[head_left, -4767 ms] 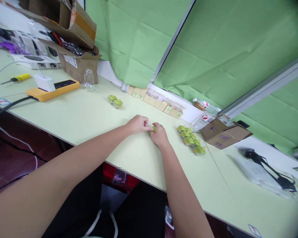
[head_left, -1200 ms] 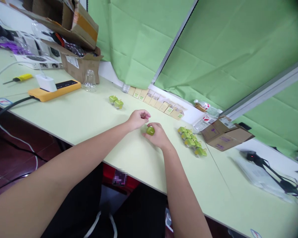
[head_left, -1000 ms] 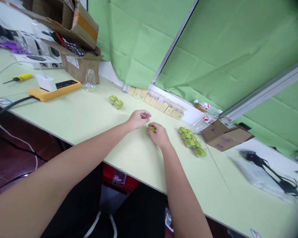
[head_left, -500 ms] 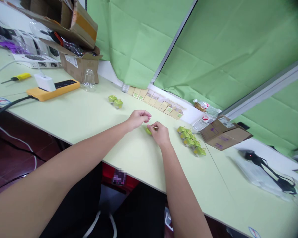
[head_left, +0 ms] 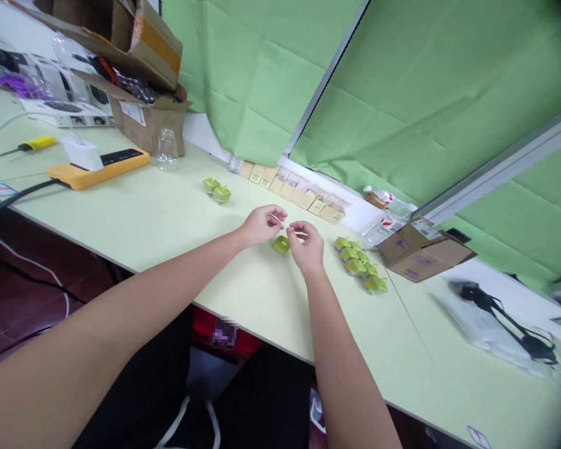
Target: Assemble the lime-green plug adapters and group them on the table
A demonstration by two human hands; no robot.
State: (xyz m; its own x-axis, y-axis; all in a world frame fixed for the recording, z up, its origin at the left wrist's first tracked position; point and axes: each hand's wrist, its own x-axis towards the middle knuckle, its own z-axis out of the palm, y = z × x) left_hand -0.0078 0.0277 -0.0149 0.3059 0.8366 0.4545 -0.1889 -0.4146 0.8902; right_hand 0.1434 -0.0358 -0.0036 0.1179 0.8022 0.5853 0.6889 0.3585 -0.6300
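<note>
A small yellow-green block-shaped piece (head_left: 281,244) with a pale spot on top lies on the table just below and between my hands. My left hand (head_left: 260,225) hovers beside it, fingers curled toward the thumb; a thin pale strip seems to show at the fingertips. Thumb and index finger of my right hand (head_left: 308,246) meet in a pinch, almost touching the left fingertips. Whatever is in the pinch is too small to make out. To the right stand several similar green pieces (head_left: 356,267) with clear bases and small loops on top. Two more green pieces (head_left: 221,194) sit at the left.
Small tan cartons (head_left: 290,189) line the wall. At right are an open cardboard box (head_left: 425,252), plastic bottles (head_left: 381,232) and a black strap-like device (head_left: 509,324). Leftward lie an orange power strip (head_left: 98,169), clear bottle (head_left: 167,149), yellow screwdriver (head_left: 40,143) and stacked cartons (head_left: 149,121).
My right hand has come off the green piece, moving up and slightly right, so the piece now shows fully. Its fingertips have drawn close to my left hand's.
</note>
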